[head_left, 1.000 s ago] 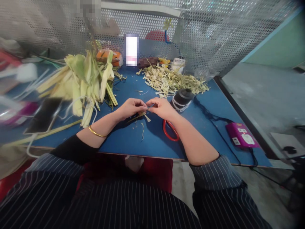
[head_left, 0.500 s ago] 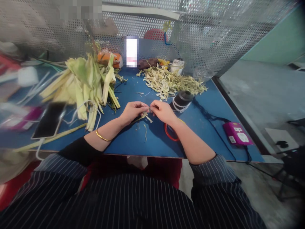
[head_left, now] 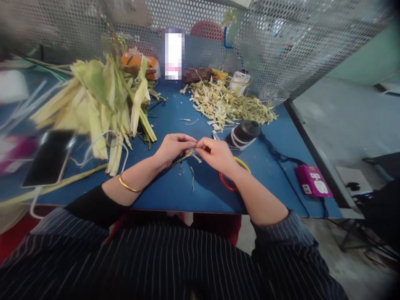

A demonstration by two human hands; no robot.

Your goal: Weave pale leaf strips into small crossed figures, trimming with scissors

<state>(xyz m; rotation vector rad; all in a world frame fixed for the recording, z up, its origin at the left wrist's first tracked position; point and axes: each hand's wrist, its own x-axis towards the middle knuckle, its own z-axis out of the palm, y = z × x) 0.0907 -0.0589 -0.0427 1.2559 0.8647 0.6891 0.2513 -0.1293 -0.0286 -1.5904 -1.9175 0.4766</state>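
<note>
Over the middle of the blue table, my left hand (head_left: 172, 151) and my right hand (head_left: 216, 155) meet at the fingertips, both pinching. A thin bundle of pale dried leaf strips (head_left: 189, 154) pokes out beneath the fingers of the left hand. What the right fingertips pinch is tiny and mostly hidden. Under the right wrist lie scissors with red and yellow handles (head_left: 229, 183), partly covered. Just beyond that hand, a black thread spool (head_left: 248, 130) wound with white cord rests on the table. One loose strip (head_left: 192, 178) lies nearer to me.
Corn husks (head_left: 103, 91) are piled at left, beside a phone (head_left: 48, 158) with a white cable. Shredded husk (head_left: 225, 102) is heaped at the back right. A purple power strip (head_left: 313, 181) sits on the right, its black cord crossing the table. Perforated metal (head_left: 268, 54) stands behind.
My view has shifted slightly, so the table things appear moved. The fingertips stay pinched together, with the right fingers a little more curled. More of the scissors shows.
</note>
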